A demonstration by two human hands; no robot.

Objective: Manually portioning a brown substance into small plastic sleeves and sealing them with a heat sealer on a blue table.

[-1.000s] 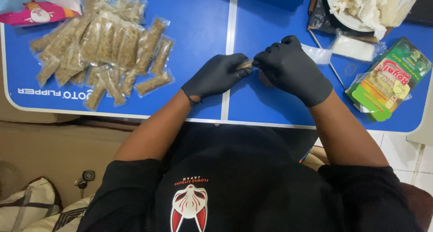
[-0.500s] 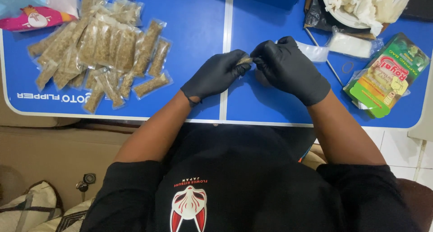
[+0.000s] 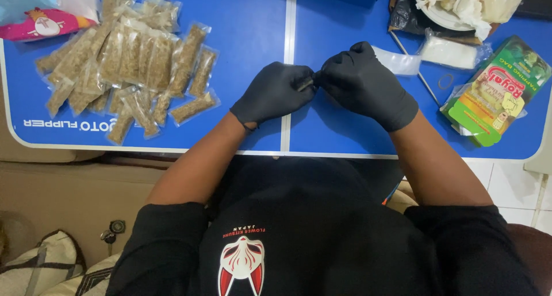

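Two black-gloved hands, the left hand (image 3: 275, 93) and right hand (image 3: 362, 84), pinched a small brownish packet (image 3: 306, 84) between closed fingertips above the blue table's (image 3: 253, 31) centre seam, right of the heap of filled packets (image 3: 129, 60) laid aside.

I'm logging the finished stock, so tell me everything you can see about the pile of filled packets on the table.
The pile of filled packets lies on the blue table, far left of both hands and untouched. They are narrow, clear plastic pouches packed with tan, grainy contents, lying flat, overlapping, mostly lengthwise away from the person. A pink packet lies beside them.
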